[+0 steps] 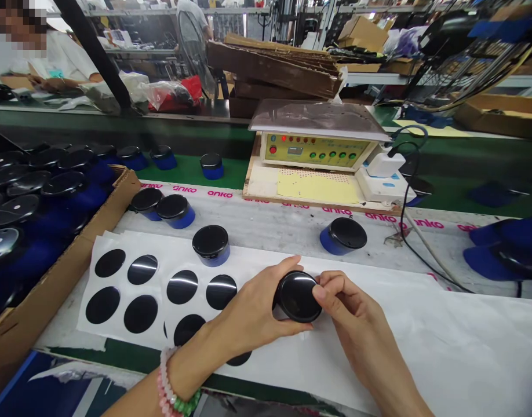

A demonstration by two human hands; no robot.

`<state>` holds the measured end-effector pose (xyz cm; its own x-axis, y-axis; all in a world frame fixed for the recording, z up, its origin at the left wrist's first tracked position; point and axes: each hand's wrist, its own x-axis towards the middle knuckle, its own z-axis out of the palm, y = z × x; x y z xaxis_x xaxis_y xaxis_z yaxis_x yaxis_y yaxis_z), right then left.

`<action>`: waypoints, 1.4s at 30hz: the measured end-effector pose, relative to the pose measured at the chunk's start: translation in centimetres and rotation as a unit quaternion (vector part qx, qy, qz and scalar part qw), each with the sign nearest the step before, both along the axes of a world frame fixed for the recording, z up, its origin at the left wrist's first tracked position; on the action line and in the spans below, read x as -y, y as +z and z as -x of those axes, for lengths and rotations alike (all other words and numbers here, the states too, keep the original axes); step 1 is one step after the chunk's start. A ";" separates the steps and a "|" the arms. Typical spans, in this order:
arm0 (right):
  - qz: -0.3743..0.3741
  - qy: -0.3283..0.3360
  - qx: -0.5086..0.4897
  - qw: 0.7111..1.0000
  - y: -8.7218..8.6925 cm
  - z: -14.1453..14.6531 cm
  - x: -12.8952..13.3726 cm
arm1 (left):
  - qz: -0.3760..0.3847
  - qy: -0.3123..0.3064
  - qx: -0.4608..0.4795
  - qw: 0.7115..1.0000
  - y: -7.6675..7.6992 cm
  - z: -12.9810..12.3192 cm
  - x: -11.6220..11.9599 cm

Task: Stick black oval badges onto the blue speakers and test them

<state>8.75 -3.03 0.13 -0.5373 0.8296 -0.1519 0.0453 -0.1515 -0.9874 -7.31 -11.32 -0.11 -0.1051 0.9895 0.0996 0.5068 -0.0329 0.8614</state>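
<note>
My left hand is wrapped around a round unit with a glossy black top, holding it above the white sheet. At the right rim of that top, my right hand is closed in a pinch, its thumb against the edge; whatever lies between the fingertips is hidden. To the left are sheets of round black stickers, partly covered by my left forearm. Just behind my hands stand a blue unit with a black top and a similar blue unit farther right.
A cardboard box packed with blue, black-topped units is at the left. Behind the work surface sits a control box with buttons, a white plug and loose cables. More units stand on the green belt. A person is across the line.
</note>
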 end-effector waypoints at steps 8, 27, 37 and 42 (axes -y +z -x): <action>-0.032 0.002 0.004 0.999 0.1 -0.2 0.3 | 0.001 0.002 -0.011 1.000 0.1 -0.1 0.1; -0.161 -0.044 0.054 0.985 0.9 0.7 0.9 | -0.007 0.001 -0.045 0.999 0.4 -0.1 -0.1; -0.400 -0.076 0.337 0.849 2.4 -1.6 -1.6 | -0.100 -0.037 -0.322 0.941 0.5 -1.4 1.1; -0.430 -0.062 0.363 0.824 3.2 -5.2 -3.2 | -0.073 -0.028 -0.362 0.929 3.4 0.3 -1.7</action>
